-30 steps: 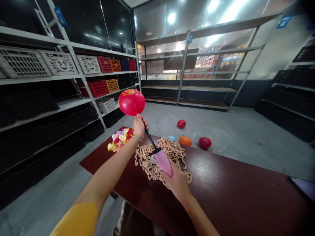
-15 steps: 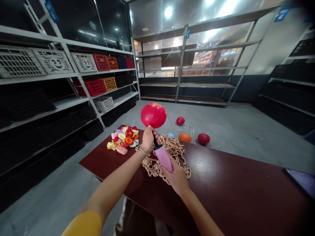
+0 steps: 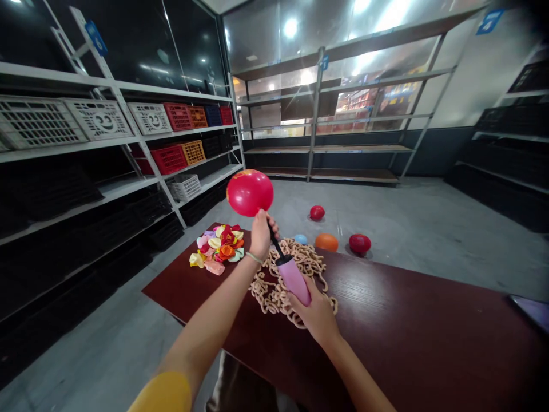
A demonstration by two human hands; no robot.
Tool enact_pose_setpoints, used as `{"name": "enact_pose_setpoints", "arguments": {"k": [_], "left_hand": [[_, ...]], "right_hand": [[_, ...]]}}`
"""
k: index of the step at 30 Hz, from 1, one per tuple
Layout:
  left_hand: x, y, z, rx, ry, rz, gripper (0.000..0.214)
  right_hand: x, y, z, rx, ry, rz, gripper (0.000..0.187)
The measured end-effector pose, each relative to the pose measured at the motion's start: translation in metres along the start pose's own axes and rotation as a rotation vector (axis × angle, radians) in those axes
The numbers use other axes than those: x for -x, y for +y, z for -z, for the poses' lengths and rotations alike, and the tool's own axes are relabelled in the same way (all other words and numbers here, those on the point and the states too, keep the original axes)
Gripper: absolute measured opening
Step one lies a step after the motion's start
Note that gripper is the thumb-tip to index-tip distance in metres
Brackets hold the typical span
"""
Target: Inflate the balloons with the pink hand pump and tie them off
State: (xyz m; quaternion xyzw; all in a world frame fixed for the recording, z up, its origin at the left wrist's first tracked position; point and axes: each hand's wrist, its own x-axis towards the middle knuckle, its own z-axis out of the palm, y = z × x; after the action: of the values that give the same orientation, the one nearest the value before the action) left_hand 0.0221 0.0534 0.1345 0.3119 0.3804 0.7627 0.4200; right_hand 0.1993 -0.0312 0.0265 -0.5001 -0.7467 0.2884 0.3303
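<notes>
A round red balloon with yellowish print is inflated above my left hand. My left hand is closed around the balloon's neck and the black end of a hand balloon pump; the joint between them is hidden by the fingers. From there a thin black rod runs down into the pump's pink barrel. My right hand is wrapped around the lower part of that barrel. Beneath the pump, a heap of beige cord-like loops lies on the dark red table.
Uninflated balloons in many colours lie piled at the table's left. Past the far edge, an orange balloon, a blue one and two red balloons are on the floor. A flat dark-edged device lies far right. Shelving with crates stands left.
More of the black rod shows between my hands, which are farther apart. The red balloon has tilted left, and its print has turned toward the upper left. The view has shifted slightly.
</notes>
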Motion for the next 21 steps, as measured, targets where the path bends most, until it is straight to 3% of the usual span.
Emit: {"name": "enact_pose_setpoints", "arguments": {"k": [3, 6, 12, 16, 21], "left_hand": [[0.024, -0.024, -0.003, -0.026, -0.035, 0.069, 0.038], [0.027, -0.027, 0.004, -0.065, 0.009, 0.092, 0.040], [-0.021, 0.017, 0.025, -0.098, 0.111, 0.042, 0.032], [-0.044, 0.035, 0.025, -0.076, 0.162, -0.018, 0.031], [-0.015, 0.000, 0.005, -0.017, 0.076, 0.023, 0.035]], "right_hand": [[-0.001, 0.002, -0.001, 0.010, 0.004, -0.015, 0.057], [0.001, -0.004, -0.001, -0.023, -0.015, -0.003, 0.057], [0.004, -0.013, -0.002, -0.056, -0.059, 0.069, 0.054], [0.004, -0.010, -0.004, -0.056, -0.052, 0.064, 0.056], [0.002, -0.002, -0.002, -0.062, -0.020, -0.003, 0.055]]}}
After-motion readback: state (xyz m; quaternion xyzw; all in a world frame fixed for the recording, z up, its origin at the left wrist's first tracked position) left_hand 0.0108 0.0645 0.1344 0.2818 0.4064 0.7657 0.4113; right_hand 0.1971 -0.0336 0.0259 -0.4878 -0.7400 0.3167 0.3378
